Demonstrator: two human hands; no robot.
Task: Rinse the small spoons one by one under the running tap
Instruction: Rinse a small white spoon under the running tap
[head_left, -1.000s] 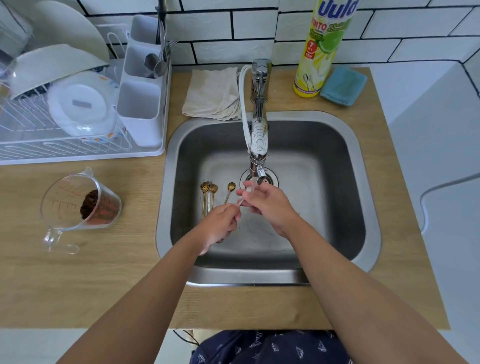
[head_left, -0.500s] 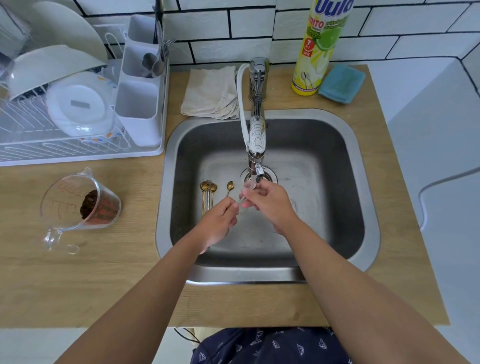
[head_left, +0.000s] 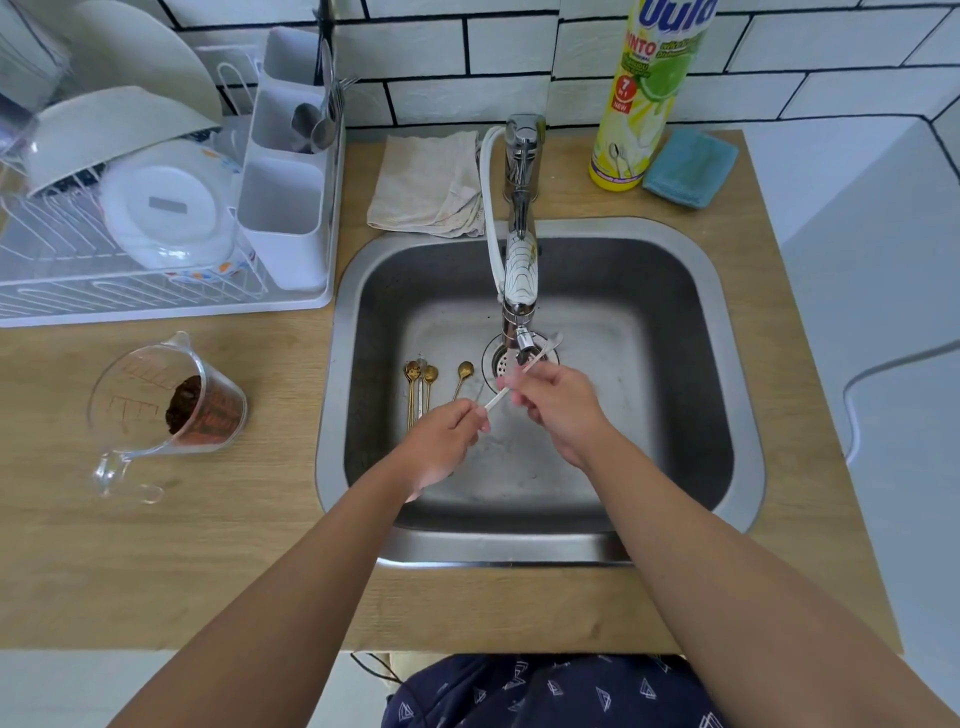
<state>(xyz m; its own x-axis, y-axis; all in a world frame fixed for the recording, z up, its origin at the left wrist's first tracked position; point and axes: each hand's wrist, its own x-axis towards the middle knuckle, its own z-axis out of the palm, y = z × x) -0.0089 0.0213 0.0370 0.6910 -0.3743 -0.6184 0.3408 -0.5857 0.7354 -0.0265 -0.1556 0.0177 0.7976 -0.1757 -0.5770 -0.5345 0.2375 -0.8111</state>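
Near the centre of the frame, over a steel sink (head_left: 727, 322), two bare hands hold one pale, thin spoon (head_left: 540, 358) slantwise under the tap (head_left: 521, 270). The left hand (head_left: 441, 441) pinches the handle's lower end; the right hand (head_left: 558, 410) grips the middle, its fingers curled round it and hiding that stretch. The spoon's bowl end sits just right of the spout, blurred, and the water stream is hard to make out. On the sink floor, left of the drain (head_left: 501, 364), lie gold spoons (head_left: 422, 382), their handles partly covered by the left hand; their count is unclear. At upper left, a dish rack (head_left: 156, 306) is cut off by the frame edge. A dish soap bottle (head_left: 644, 93) at the top is cropped too. A glass measuring jug (head_left: 156, 410) lies on its side at left.
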